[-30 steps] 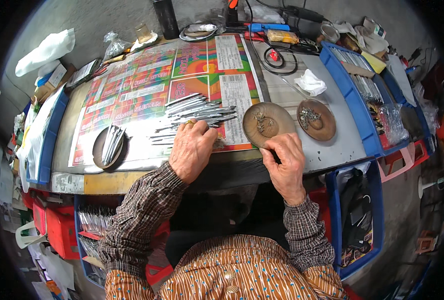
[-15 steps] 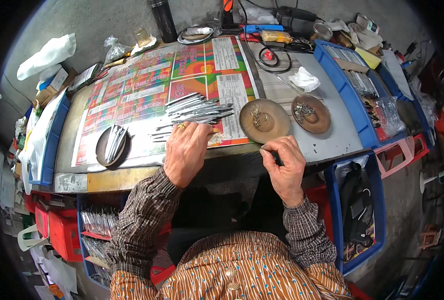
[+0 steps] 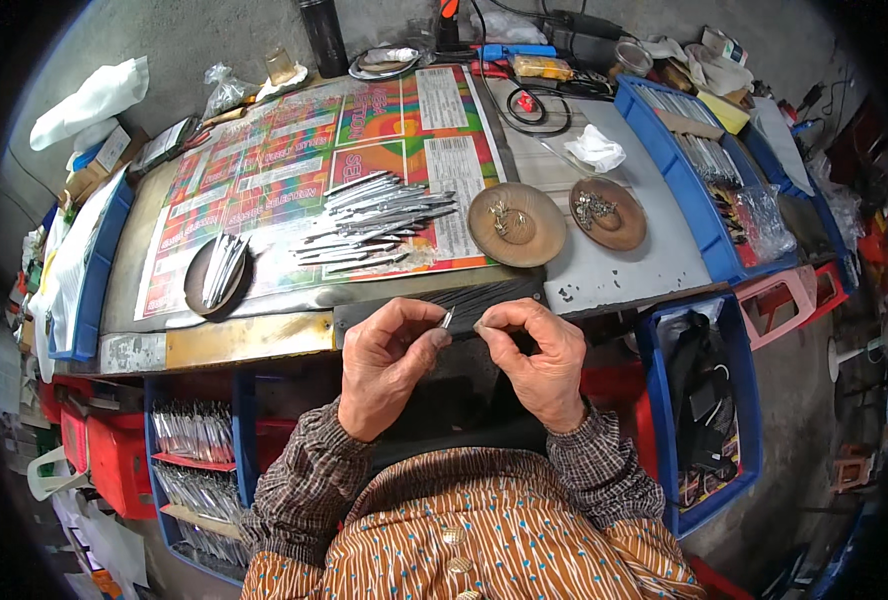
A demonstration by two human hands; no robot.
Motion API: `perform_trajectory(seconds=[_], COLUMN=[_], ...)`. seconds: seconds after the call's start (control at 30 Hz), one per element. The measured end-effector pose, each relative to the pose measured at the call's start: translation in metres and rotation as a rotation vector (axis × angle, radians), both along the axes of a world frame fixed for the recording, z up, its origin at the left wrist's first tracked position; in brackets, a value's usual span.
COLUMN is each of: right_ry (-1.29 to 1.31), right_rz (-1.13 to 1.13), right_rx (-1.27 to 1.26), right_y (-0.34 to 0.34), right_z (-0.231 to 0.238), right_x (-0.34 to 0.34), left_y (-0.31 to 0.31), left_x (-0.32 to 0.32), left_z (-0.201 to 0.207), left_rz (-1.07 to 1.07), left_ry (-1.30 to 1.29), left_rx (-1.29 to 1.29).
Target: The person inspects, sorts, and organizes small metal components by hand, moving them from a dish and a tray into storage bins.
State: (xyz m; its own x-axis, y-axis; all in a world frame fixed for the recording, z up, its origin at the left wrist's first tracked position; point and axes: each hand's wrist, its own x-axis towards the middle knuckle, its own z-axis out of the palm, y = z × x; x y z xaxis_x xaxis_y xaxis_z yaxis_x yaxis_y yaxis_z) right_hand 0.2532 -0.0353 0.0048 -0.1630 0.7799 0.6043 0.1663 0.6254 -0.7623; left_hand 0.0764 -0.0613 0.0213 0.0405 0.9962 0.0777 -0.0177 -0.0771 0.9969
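My left hand (image 3: 392,362) is closed in a pinch on a slim silvery metal strip (image 3: 448,318), whose short end shows past the fingertips. Close by on the right, my right hand (image 3: 536,360) is also pinched; whatever its fingers hold is too small to make out. Both hands are in front of the table's near edge, fingertips a little apart. Beyond them lies a loose pile of slim silvery strips (image 3: 374,222) on a colourful printed sheet (image 3: 264,195). Two round brown dishes, a nearer one (image 3: 544,235) and a farther one (image 3: 632,232), hold small metal parts.
A round bowl (image 3: 195,283) with more strips stands at the table's left. Blue trays border the table on the left (image 3: 101,270) and right (image 3: 679,180). A crumpled white tissue (image 3: 596,149), a black cable (image 3: 534,132) and a dark flask (image 3: 324,40) lie or stand farther back.
My left hand has come back from the strip pile with a strip in its fingers. My right hand has moved left and nearer to me, away from the dish.
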Motion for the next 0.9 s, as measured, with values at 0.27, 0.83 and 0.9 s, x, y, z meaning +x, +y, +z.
perform_trajectory(seconds=[0.27, 0.83, 0.9], right_ry=[0.17, 0.09, 0.069], right_rz=[0.105, 0.02, 0.002], right_rx=[-0.263, -0.03, 0.006], right_y=[-0.013, -0.012, -0.011], right_z=[-0.007, -0.008, -0.008], right_x=[-0.009, -0.009, -0.009], left_y=[-0.011, -0.013, -0.014], left_x=[0.004, 0.016, 0.018], left_z=[-0.009, -0.009, -0.008], left_rz=[-0.106, -0.12, -0.108], left_ry=[-0.295, -0.478, -0.467], left_rx=[-0.144, -0.238, -0.224])
